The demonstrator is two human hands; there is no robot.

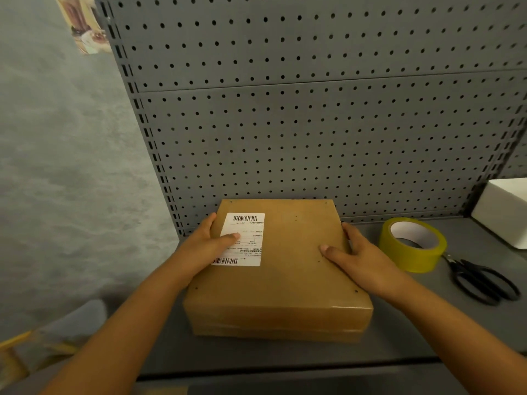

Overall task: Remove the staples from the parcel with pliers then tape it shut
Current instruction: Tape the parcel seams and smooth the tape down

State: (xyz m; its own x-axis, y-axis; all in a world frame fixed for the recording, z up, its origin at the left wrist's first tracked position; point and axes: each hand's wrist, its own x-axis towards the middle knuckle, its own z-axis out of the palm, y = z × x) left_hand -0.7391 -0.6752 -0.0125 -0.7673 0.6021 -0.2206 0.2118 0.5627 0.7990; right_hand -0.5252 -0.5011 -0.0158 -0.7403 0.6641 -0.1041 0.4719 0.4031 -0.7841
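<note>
Tape roll [412, 244], scissors [482, 280] right of parcel [281, 269].

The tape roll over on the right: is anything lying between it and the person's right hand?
Nothing visible. The right hand grips the parcel's right edge, and only bare shelf lies between it and the yellow tape roll. The scissors lie beyond the roll.

The light around me is dim and warm, falling softly from above. My brown cardboard parcel [278, 263] shows a faint sheen along its front edge at six o'clock. The grey perforated metal backboard [313, 109] bows toward the edges, and my forearms blur slightly.
</note>
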